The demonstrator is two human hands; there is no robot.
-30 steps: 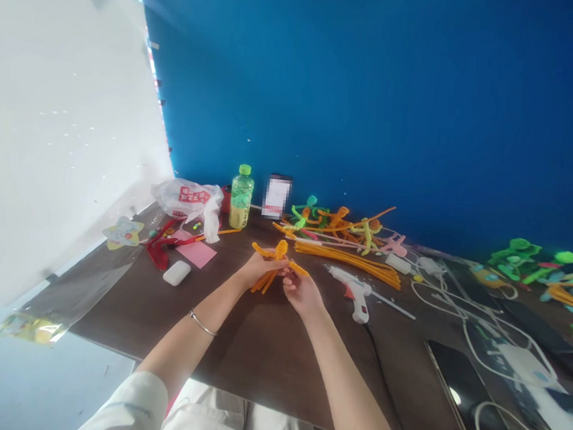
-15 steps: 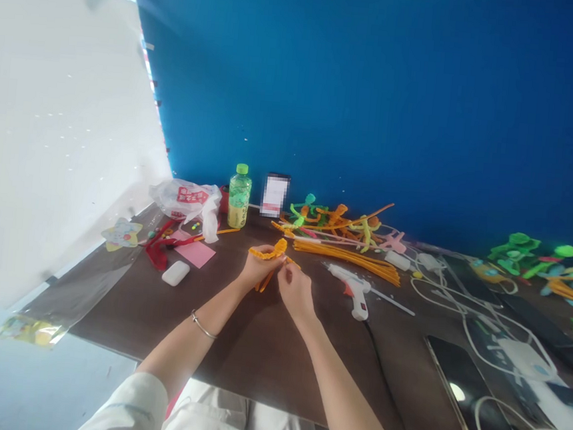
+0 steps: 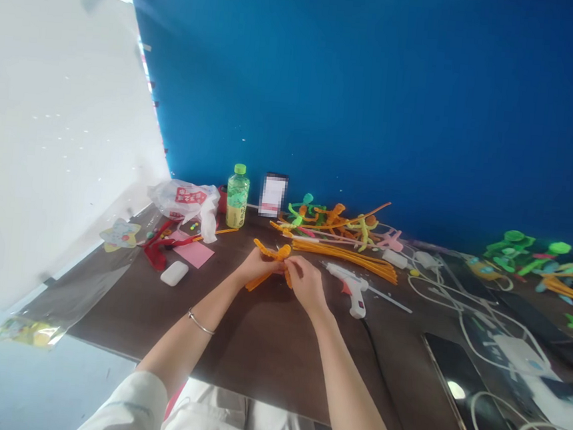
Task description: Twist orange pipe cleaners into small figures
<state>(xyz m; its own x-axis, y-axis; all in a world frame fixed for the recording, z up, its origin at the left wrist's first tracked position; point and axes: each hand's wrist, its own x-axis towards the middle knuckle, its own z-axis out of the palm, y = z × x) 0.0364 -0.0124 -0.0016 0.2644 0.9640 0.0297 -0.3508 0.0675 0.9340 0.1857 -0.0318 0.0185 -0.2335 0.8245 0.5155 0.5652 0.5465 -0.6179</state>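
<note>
Figure (image 3: 284, 250) of orange fuzzy wire, gripped above dark table (image 3: 254, 353)

At left, white case (image 3: 174, 273). Next, left hand (image 3: 256, 268) clamped around figure's middle. Just beside, right hand (image 3: 306, 284) with fingertips pinched at figure's right side. Farther right, orange stems (image 3: 350, 259) behind white glue gun (image 3: 354, 288).

This looks like a craft workspace: against a plain blue wall (image 3: 356, 101) stands a dark brown flat bench (image 3: 254, 353) bearing a white plastic glue gun (image 3: 353, 288), a bundle of straight orange fuzzy stems (image 3: 350, 259) and, far behind, multicoloured bent-stem figures (image 3: 337, 212).
</note>
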